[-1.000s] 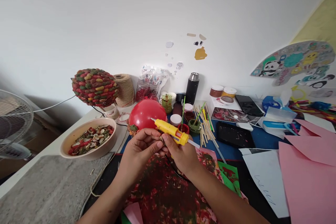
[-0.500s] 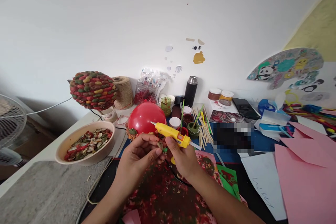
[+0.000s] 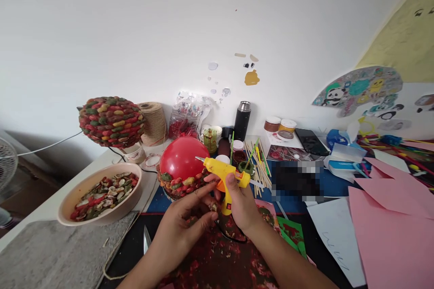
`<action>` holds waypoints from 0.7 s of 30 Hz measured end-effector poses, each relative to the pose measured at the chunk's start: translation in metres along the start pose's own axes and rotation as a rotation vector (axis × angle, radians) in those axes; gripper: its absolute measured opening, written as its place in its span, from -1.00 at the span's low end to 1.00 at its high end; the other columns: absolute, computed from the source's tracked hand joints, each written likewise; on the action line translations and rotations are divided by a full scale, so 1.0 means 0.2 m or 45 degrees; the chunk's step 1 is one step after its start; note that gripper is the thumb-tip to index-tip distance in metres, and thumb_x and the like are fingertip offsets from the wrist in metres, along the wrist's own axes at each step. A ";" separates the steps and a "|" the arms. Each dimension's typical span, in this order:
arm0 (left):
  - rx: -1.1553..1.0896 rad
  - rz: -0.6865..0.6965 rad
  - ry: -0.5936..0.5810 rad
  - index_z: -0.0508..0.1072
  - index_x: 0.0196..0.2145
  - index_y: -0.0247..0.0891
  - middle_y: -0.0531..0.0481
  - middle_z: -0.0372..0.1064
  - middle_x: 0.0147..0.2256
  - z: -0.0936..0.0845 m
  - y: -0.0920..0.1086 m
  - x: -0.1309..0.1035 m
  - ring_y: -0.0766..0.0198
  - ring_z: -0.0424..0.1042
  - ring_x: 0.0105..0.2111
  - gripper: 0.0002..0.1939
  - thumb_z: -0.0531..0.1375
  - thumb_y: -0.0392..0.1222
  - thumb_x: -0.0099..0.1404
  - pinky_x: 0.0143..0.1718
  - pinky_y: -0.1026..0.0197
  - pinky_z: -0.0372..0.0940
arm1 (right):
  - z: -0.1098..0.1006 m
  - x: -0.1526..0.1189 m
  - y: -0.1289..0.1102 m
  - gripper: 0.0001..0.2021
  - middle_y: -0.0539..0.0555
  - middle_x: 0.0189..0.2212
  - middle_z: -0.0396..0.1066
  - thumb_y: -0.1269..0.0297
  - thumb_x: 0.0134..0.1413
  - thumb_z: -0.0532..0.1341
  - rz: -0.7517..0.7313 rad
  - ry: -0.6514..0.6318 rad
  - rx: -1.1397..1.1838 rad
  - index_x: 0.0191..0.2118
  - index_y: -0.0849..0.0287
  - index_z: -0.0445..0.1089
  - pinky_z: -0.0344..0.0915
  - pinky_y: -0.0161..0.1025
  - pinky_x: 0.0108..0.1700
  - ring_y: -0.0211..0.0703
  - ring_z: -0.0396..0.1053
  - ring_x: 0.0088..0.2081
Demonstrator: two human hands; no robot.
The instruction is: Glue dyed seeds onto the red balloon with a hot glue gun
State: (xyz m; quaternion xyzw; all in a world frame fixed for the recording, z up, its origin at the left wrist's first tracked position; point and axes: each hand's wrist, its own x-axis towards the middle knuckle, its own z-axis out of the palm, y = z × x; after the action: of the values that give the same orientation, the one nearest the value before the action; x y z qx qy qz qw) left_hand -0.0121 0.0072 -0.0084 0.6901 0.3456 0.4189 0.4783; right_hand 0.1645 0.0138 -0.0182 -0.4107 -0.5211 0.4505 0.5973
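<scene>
My right hand is wrapped round a yellow glue gun, its metal nozzle pointing left in front of the balloon. Between the thumb and fingers of my left hand is a small painted shell piece, partly hidden by the fingers. Behind the hands stands a red balloon, its lower part ringed with red, green and yellow pieces. A beige basin at the left holds many loose painted shell pieces.
A finished-looking covered ball stands on a cup beside a twine roll. Farther back are a black flask, paint jars and wooden sticks. Pink paper lies right; a grey slab lies left.
The glue gun is now more upright, its handle showing. My left hand has shifted slightly lower. The camera view has shifted, showing more of the pieces round the balloon and a blade near my left forearm.
</scene>
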 end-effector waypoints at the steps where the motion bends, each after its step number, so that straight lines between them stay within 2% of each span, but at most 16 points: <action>1: 0.012 0.000 0.006 0.60 0.28 -0.04 -0.06 0.67 -0.28 0.00 0.00 0.00 0.16 0.60 -0.32 -0.46 0.42 -0.06 0.36 -0.11 0.15 0.56 | 0.00 0.00 0.00 -0.17 0.04 -0.55 0.40 -0.56 0.27 0.11 0.005 -0.001 0.001 -0.15 0.19 0.73 0.29 -0.25 -0.43 -0.14 0.34 -0.48; 7: 0.062 -0.015 0.025 0.60 0.27 0.04 -0.03 0.69 -0.25 -0.01 -0.01 0.00 0.19 0.60 -0.31 -0.46 0.42 -0.07 0.35 -0.08 0.18 0.55 | 0.00 0.00 0.00 -0.16 0.06 -0.52 0.46 -0.55 0.29 0.11 -0.003 0.003 0.019 -0.13 0.21 0.73 0.27 -0.27 -0.42 -0.16 0.37 -0.47; 15: 0.082 -0.016 0.030 0.61 0.26 -0.05 -0.06 0.70 -0.26 0.00 -0.02 0.01 0.15 0.61 -0.34 -0.46 0.42 -0.04 0.35 -0.12 0.15 0.56 | -0.01 0.00 0.00 -0.15 0.04 -0.55 0.42 -0.56 0.29 0.08 0.010 0.016 -0.045 -0.12 0.20 0.72 0.29 -0.28 -0.44 -0.16 0.35 -0.49; 21: 0.114 -0.044 -0.113 0.58 0.30 -0.08 -0.06 0.67 -0.27 0.03 -0.05 0.00 0.17 0.57 -0.37 -0.45 0.39 -0.06 0.37 -0.25 0.21 0.51 | -0.01 -0.01 0.04 -0.20 0.04 -0.50 0.46 -0.55 0.29 0.10 -0.039 0.093 -0.152 -0.17 0.15 0.71 0.35 -0.25 -0.42 -0.15 0.37 -0.48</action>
State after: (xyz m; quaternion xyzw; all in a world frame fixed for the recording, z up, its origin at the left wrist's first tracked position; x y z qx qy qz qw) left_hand -0.0085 0.0077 -0.0195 0.7226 0.3542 0.3638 0.4690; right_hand 0.1657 0.0136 -0.0262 -0.4539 -0.5311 0.3943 0.5970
